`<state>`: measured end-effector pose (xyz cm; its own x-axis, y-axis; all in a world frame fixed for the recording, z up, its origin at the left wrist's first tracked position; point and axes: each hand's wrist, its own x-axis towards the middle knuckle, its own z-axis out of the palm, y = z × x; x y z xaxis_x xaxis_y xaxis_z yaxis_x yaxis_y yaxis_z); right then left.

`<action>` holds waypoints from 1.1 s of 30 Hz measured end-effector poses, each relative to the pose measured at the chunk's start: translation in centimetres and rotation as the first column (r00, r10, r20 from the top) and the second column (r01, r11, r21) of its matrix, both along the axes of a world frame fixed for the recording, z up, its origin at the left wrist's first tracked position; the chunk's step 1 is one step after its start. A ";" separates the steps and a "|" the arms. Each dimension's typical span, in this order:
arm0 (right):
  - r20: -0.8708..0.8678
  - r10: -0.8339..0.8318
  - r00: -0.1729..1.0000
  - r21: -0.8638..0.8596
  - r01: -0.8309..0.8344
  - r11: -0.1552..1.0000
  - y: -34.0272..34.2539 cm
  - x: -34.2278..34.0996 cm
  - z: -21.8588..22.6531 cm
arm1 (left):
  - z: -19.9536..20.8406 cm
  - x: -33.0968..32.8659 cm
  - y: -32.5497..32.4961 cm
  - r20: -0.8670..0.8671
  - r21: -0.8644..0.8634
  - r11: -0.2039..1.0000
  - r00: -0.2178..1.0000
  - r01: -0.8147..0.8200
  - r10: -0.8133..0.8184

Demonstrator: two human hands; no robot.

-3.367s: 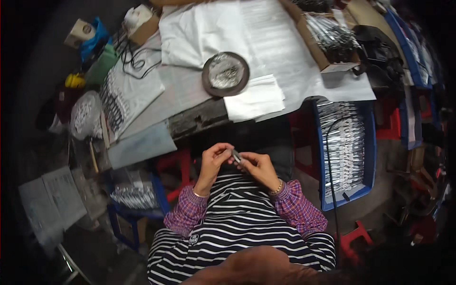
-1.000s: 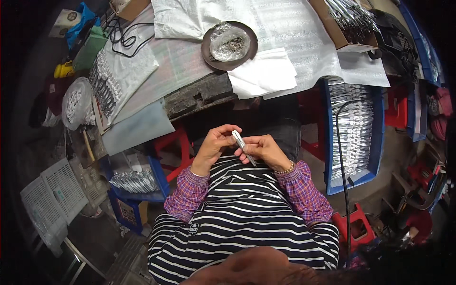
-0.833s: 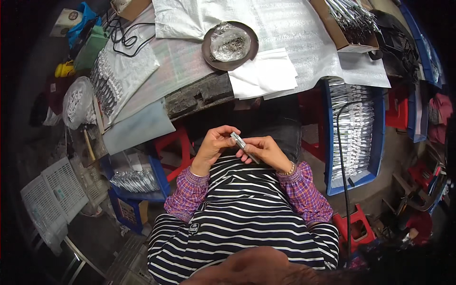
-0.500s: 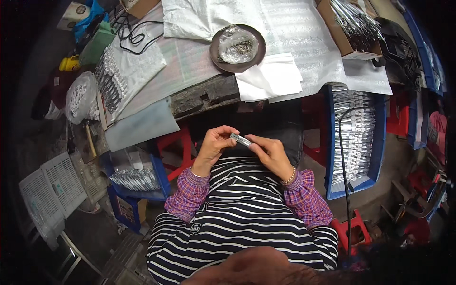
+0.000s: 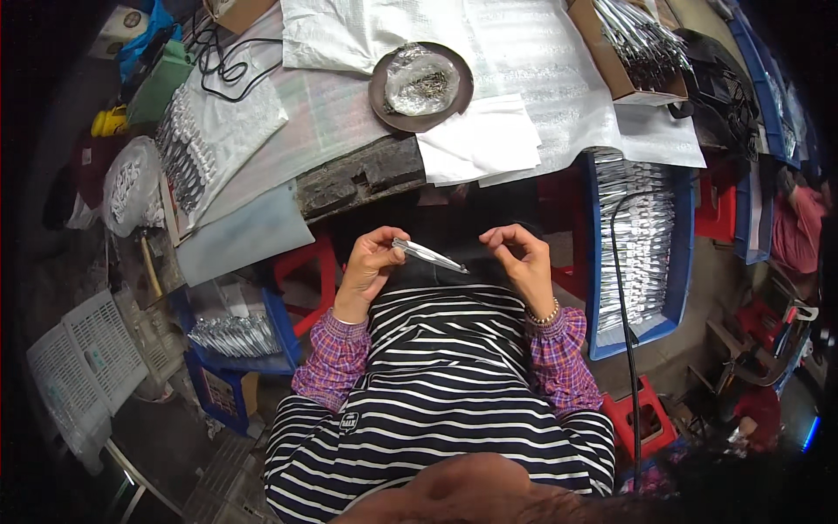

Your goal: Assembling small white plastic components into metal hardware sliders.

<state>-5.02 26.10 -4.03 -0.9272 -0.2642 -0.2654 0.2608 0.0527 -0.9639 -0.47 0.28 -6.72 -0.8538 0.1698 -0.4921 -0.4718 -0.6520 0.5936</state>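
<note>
In front of my striped apron, my left hand (image 5: 371, 269) pinches one end of a slim silver metal piece (image 5: 429, 254) between thumb and fingers. The piece is long and narrow, slanting down to the right with a small dark tip at its free end. My right hand (image 5: 524, 260) is raised a little to the right of that tip, apart from it. Its fingers are curled, with thumb and forefinger close together; whether something tiny sits between them is too small to tell. Beyond the hands, a brown round dish (image 5: 381, 112) holds clear plastic with small metal bits.
White sheets (image 5: 524, 52) cover the worktable, with folded white paper (image 5: 480, 144) at its near edge. Blue crates (image 5: 683, 288) of similar silver pieces flank me. A cardboard box (image 5: 650, 94) of thin rods stands far right. A black cable (image 5: 621, 306) hangs near the right crate.
My right hand has let go of the silver piece and moved right, away from it. My left hand still holds the piece, now showing its full length. The view has shifted slightly.
</note>
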 end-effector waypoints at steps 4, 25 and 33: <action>0.042 -0.007 0.999 -0.016 0.007 1.000 -0.1 0.2 0.2 | 0.1 0.2 0.2 0.003 0.012 1.000 1.000 -0.016 0.016; -0.472 0.401 0.786 0.312 -0.276 0.909 -5.9 -0.3 2.7 | 3.6 -1.0 1.6 -0.198 -0.405 0.914 0.973 0.029 -0.118; -0.519 0.458 0.722 0.357 -0.304 0.883 -8.1 0.1 3.2 | 5.7 0.1 0.0 -0.294 -0.357 0.934 0.953 -0.036 -0.075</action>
<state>-4.89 17.97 -0.85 -0.7540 -0.6316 0.1805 -0.4267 0.2621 -0.8656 -0.42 0.31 -1.03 -0.9680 0.0505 -0.2459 -0.2471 -0.3651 0.8976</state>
